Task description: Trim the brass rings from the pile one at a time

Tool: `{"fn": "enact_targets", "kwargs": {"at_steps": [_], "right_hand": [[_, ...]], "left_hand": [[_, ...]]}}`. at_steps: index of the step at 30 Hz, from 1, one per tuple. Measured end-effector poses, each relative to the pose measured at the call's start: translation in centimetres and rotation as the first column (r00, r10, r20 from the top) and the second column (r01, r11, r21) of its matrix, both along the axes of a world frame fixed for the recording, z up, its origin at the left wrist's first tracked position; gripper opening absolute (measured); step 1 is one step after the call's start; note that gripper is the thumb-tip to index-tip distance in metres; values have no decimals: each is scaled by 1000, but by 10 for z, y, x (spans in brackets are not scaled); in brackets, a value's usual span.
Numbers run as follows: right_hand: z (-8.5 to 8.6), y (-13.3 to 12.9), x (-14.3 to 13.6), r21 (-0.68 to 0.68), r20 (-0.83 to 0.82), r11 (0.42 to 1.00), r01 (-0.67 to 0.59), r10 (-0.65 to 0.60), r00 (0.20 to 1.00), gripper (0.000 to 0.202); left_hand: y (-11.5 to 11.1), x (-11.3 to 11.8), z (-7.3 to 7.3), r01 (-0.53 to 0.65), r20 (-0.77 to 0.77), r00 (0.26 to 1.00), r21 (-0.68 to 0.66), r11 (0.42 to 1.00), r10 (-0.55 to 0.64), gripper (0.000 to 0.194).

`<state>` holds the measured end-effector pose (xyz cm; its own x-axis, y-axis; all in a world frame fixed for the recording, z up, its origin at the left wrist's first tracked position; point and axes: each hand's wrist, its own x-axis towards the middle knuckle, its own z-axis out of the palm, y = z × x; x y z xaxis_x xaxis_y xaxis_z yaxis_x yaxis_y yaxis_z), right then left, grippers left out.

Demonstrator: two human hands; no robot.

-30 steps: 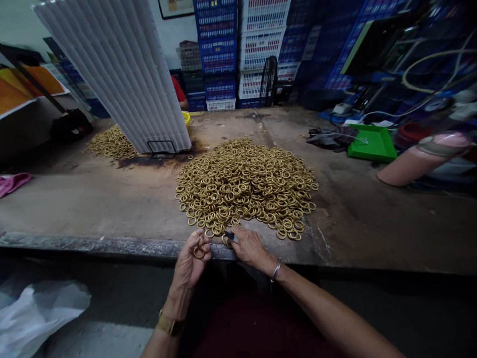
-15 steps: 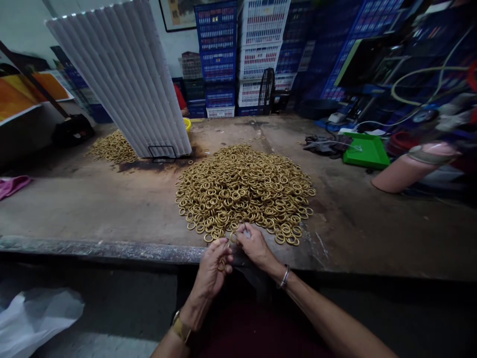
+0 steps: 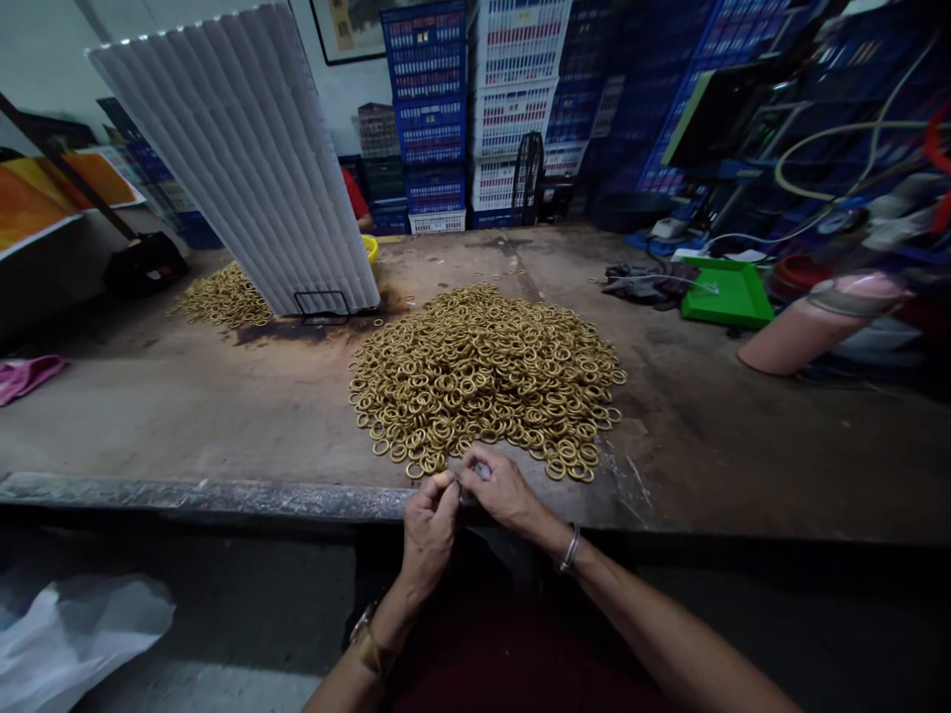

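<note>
At the table's front edge my left hand (image 3: pixel 429 530) is closed, its thumb and index finger pinched and its back turned up. Half a second ago gold-coloured rings showed in its fingers; now its palm is hidden. My right hand (image 3: pixel 505 492) is closed too, fingertips meeting those of the left. Something small and greyish (image 3: pixel 482 471) shows within its curled fingers, too unclear to name. Just beyond both hands lies a broad heap of gold-coloured rings (image 3: pixel 482 366), with single rings loose along its near rim.
A ridged grey-white panel (image 3: pixel 253 158) leans in a black wire stand (image 3: pixel 321 307). Behind it are more rings (image 3: pixel 223 297) and a person's red sleeve (image 3: pixel 355 198). Right stand a green tray (image 3: pixel 726 294) and a pink cylinder (image 3: pixel 809 332). Stacked crates (image 3: pixel 431 129) line the back.
My left hand has turned over, hiding the rings that showed in its fingers. The right fingertips have moved left to meet it, and the ring at their tips is out of sight.
</note>
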<state>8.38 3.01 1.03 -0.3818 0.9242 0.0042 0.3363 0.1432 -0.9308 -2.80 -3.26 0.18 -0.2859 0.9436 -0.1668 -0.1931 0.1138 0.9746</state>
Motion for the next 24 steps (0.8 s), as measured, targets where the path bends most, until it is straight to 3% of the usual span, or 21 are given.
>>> {"fn": "enact_targets", "kwargs": {"at_steps": [3, 8, 17, 20, 22, 24], "right_hand": [[-7, 0, -2, -13, 38, 1000, -16, 17, 999, 18], [-5, -2, -1, -85, 8, 996, -2, 2, 1000, 20], [3, -2, 1, -334, -184, 940, -65, 2, 983, 21], [0, -1, 3, -225, -86, 974, 9, -29, 996, 16], [-2, -2, 5, -31, 40, 999, 42, -41, 998, 13], [-4, -4, 6, 141, 155, 989, -35, 13, 988, 13]], "left_hand": [[-1, 0, 2, 72, 12, 997, -23, 997, -72, 24], [-2, 1, 4, 192, 308, 940, -114, 975, -149, 29], [-4, 0, 5, 197, 315, 933, -36, 980, -176, 30], [-4, -1, 4, 190, 317, 933, -38, 981, -168, 30], [-4, -1, 4, 174, 305, 940, -45, 984, -152, 30], [-2, -2, 3, 163, 281, 949, -44, 986, -144, 31]]}}
